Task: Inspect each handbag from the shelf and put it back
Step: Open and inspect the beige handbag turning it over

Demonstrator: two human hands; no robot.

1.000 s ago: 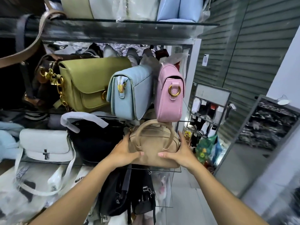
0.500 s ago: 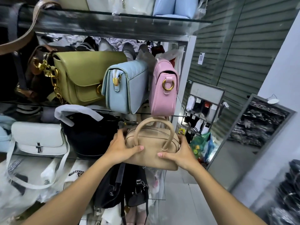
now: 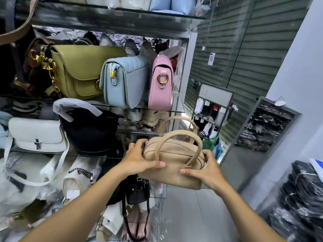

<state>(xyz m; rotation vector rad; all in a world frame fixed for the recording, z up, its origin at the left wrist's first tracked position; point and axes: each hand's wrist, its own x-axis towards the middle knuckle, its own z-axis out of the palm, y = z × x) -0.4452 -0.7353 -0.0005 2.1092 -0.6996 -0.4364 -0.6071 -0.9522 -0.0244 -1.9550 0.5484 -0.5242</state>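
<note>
A small beige handbag [image 3: 172, 165] with two looped handles is in the air in front of the glass shelving, tilted with its zipped top towards me. My left hand [image 3: 139, 157] grips its left end, thumb across the front. My right hand [image 3: 205, 169] grips its right end, thumb on the front panel. The bag is off the glass shelf [image 3: 97, 155] it stood on, right of the black bag [image 3: 90, 131].
On the shelf above stand an olive bag [image 3: 82, 70], a light blue bag [image 3: 125, 82] and a pink bag [image 3: 161, 84]. A white bag [image 3: 36, 133] sits at the left. A sock rack [image 3: 212, 110] and stacked dark goods [image 3: 300, 198] stand at the right.
Both hands have pulled the beige bag off the shelf towards me and to the right, tilting its top into view.
</note>
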